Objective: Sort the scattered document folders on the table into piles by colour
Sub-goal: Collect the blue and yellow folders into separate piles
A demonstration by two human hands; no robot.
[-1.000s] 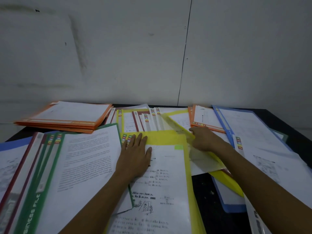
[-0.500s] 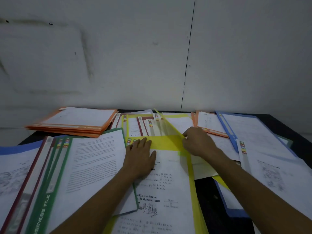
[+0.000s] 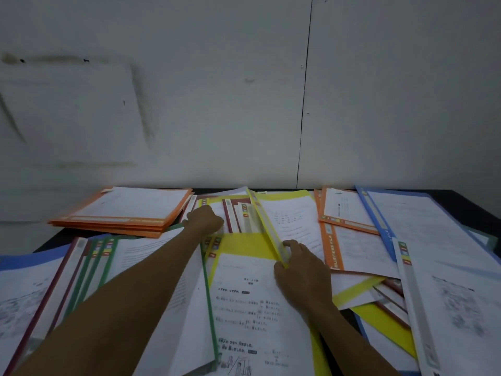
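Slippage looms: the right hand pinches only the near tip of the upturned yellow folder mid-desk, and whether the left hand grips the far folders cannot be told.

At frame centre the right hand pinches a yellow folder by its lifted edge. The left hand lies on fanned folders beside the orange pile.

Probably an office: folder-strewn table, bare wall.
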